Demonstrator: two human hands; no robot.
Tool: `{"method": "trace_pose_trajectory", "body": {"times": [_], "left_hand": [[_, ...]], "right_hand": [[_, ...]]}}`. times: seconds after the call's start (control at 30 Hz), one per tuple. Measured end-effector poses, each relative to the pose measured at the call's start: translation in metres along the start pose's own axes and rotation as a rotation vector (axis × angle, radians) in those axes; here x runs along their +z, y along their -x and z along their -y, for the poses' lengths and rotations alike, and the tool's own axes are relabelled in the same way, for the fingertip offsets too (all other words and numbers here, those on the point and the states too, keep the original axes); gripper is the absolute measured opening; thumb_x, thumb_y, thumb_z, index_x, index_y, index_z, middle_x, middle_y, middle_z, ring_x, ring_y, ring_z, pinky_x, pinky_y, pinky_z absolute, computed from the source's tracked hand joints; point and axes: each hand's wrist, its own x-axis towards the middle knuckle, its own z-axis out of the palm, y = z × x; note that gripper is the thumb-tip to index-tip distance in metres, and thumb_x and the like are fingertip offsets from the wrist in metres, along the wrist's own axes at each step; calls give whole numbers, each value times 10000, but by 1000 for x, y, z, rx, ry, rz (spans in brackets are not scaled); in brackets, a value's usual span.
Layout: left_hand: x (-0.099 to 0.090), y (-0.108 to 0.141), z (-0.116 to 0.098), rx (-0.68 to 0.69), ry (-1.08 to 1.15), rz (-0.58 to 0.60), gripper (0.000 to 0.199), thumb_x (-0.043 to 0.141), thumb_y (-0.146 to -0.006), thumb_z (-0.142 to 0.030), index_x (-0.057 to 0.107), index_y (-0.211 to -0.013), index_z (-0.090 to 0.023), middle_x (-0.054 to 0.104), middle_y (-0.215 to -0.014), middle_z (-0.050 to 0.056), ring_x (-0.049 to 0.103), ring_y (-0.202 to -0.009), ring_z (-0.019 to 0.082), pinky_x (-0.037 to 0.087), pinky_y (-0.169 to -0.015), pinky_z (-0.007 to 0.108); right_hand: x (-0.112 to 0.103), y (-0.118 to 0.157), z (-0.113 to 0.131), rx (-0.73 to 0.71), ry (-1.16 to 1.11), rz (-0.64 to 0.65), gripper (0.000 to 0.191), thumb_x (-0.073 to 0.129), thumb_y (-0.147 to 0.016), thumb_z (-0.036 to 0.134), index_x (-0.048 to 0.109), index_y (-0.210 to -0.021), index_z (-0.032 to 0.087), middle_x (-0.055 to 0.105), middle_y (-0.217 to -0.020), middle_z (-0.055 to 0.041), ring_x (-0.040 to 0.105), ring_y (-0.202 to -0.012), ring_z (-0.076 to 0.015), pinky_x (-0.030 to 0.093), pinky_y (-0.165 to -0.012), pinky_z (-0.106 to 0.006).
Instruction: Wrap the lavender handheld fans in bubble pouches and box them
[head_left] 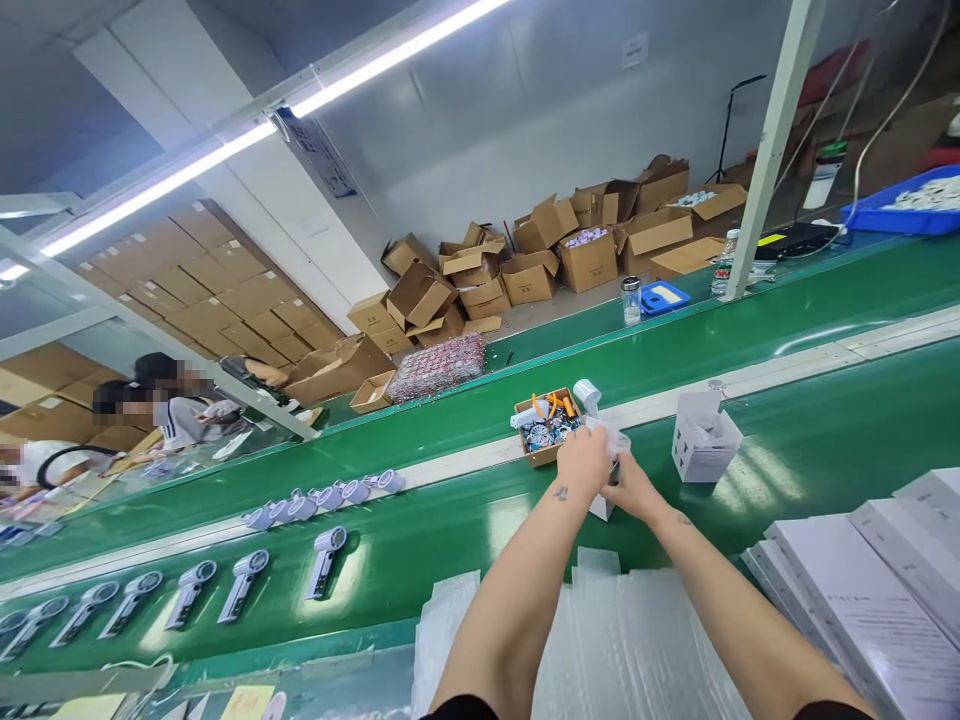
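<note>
Over the green conveyor belt, my left hand and my right hand are close together, fingers closed around a crumpled clear plastic bag. Something dark shows between them, partly hidden by the fingers. Just below my hands a white box is partly visible. Left of my hands is a small brown carton of mixed parts, with orange-handled pliers on top. A white round-headed piece stands beyond my fingers. To the right, an open white box has clear plastic inside.
Handheld fans lie in a row on the belt at left, with several more along the white strip. Clear plastic bags are stacked in front of me, flat white boxes at right. Co-workers sit far left.
</note>
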Motion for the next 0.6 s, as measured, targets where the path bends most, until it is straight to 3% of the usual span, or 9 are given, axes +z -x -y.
{"method": "trace_pose_trajectory", "body": {"times": [0.1, 0.17, 0.23, 0.37, 0.5, 0.6], "left_hand": [[0, -13, -3, 58, -15, 161, 289, 502, -838, -280, 560, -1071, -118, 594, -1017, 189, 562, -964, 324, 448, -777, 428], [6, -5, 4, 97, 8, 198, 379, 546, -825, -387, 552, -1111, -138, 602, -1052, 174, 552, -1005, 317, 443, -803, 422], [16, 10, 14, 164, 25, 185, 448, 533, -834, -457, 504, -1196, -194, 583, -1145, 141, 511, -1093, 295, 420, -856, 427], [27, 40, 30, 301, -81, 131, 321, 505, -878, -369, 538, -1162, -223, 589, -1178, 120, 378, -1247, 290, 247, -1001, 549], [15, 61, 28, 263, -116, 50, 318, 559, -839, -395, 611, -1076, -190, 619, -1116, 150, 310, -1279, 337, 77, -1052, 589], [-2, 91, 22, 232, 35, 34, 325, 521, -859, -419, 612, -1107, -230, 635, -1089, 120, 395, -1209, 303, 169, -1041, 527]], "right_hand": [[-2, 10, -3, 2, 18, 20, 602, 641, -641, 259, 350, -1164, 197, 510, -1123, -103, 516, -1045, -292, 397, -914, -464], [-8, 14, -6, -14, 6, 53, 644, 628, -636, 216, 307, -1194, 195, 518, -1117, -101, 540, -1021, -272, 425, -888, -428], [-15, 15, -8, -23, -3, 73, 685, 603, -643, 182, 252, -1230, 191, 523, -1108, -100, 551, -1006, -259, 438, -875, -418], [-22, 8, -4, -51, -4, 143, 677, 591, -615, 124, 301, -1224, 194, 537, -1093, -84, 552, -990, -249, 433, -880, -413], [-21, -4, 4, -86, -9, 231, 657, 560, -590, 80, 355, -1202, 206, 559, -1091, -63, 555, -1002, -237, 431, -889, -399], [-20, -11, 7, -87, -7, 297, 665, 563, -592, 89, 350, -1214, 191, 605, -1036, -56, 592, -956, -234, 458, -856, -390]]}}
